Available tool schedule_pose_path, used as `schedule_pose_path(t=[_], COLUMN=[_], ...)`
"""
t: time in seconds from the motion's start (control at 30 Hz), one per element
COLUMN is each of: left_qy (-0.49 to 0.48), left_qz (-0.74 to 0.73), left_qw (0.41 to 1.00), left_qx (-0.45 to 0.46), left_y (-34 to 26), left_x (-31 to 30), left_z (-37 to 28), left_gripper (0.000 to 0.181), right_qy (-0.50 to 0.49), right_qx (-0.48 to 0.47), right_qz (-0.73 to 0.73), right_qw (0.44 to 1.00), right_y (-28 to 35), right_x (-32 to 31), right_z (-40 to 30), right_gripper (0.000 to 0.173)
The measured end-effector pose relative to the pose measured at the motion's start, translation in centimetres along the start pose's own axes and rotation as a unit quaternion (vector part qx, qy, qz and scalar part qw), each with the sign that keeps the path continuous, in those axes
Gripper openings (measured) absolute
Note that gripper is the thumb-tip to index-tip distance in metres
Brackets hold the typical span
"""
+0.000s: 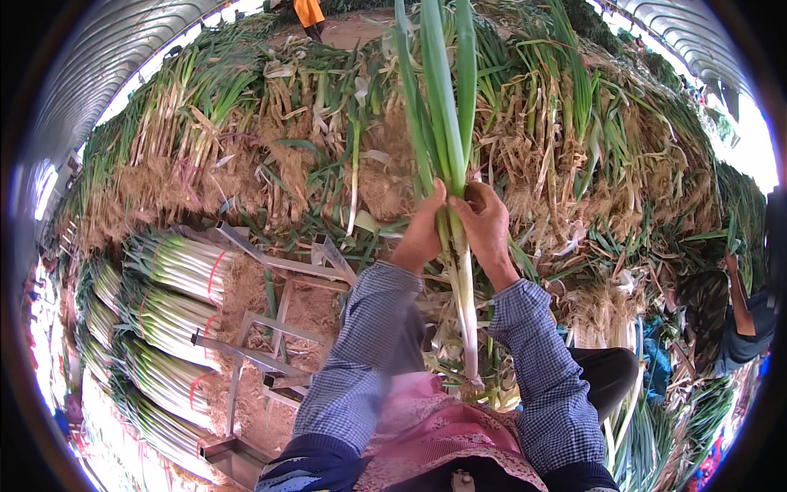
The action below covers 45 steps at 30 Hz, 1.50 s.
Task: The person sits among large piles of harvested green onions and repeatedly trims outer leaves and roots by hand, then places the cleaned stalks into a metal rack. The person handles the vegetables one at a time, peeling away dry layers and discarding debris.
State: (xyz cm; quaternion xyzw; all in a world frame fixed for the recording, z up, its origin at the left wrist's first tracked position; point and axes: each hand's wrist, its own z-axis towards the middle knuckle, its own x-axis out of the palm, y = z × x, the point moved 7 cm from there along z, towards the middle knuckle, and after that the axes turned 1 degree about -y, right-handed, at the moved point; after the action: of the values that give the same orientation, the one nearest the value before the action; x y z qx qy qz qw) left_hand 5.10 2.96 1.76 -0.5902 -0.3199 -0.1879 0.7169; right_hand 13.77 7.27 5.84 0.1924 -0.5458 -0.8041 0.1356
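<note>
A long green onion [466, 301] is held up in front of my body, its green leaves [444, 92] pointing away from me and its white root end hanging toward my lap. My left hand [427, 224] pinches it on the left, where the leaves meet the stalk. Opposite it, my right hand [484, 224] grips the same part, with its thumb across the front. A brownish strip of outer leaf [450, 277] runs down beside the white stalk, below the hands. Both thumbs are close together on the plant.
Untrimmed green onions [203, 123] with dry roots form a wide heap ahead. At left, bundles of clean green onions [178, 320] tied with red bands lie stacked beside a metal frame [276, 344]. A co-worker [744, 326] sits at right; another person [309, 15] stands beyond the heap.
</note>
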Motion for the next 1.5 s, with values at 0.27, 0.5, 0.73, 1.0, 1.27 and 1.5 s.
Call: schedule_pose_path(t=[0.27,0.5,0.73,1.0,1.27,1.5], left_qy=[-0.050,-0.059,-0.091,-0.158,-0.163,-0.193], left_qz=[-0.040,-0.054,-0.069,-0.030,0.042,0.055], left_qw=[0.998,0.997,0.993,0.987,0.985,0.976], left_qx=[0.002,-0.015,-0.030,0.002,0.049,0.082], left_y=[0.6,2.5,2.8,-0.1,-1.4,-3.3], left_x=[0.5,-1.5,-1.8,-1.5,-3.5,-4.4], left_z=[0.0,0.8,0.9,-0.2,0.0,-0.5], left_gripper=[0.061,0.057,0.047,0.029,0.034,0.036], right_qy=[-0.002,0.042,0.053,0.039,0.035,-0.018], right_qx=[-0.006,0.006,0.013,0.074,0.141,0.217], right_qz=[0.001,0.025,0.110,0.305,0.236,0.199], right_qw=[1.000,0.999,0.992,0.949,0.961,0.956], right_y=[-0.8,-1.3,-1.8,-3.4,-7.4,-14.8], right_x=[-0.7,-0.6,-0.3,-2.7,-5.2,-8.2], right_z=[0.8,0.6,-0.2,-3.3,-9.9,-18.1], right_gripper=[0.033,0.031,0.021,0.012,0.013,0.009])
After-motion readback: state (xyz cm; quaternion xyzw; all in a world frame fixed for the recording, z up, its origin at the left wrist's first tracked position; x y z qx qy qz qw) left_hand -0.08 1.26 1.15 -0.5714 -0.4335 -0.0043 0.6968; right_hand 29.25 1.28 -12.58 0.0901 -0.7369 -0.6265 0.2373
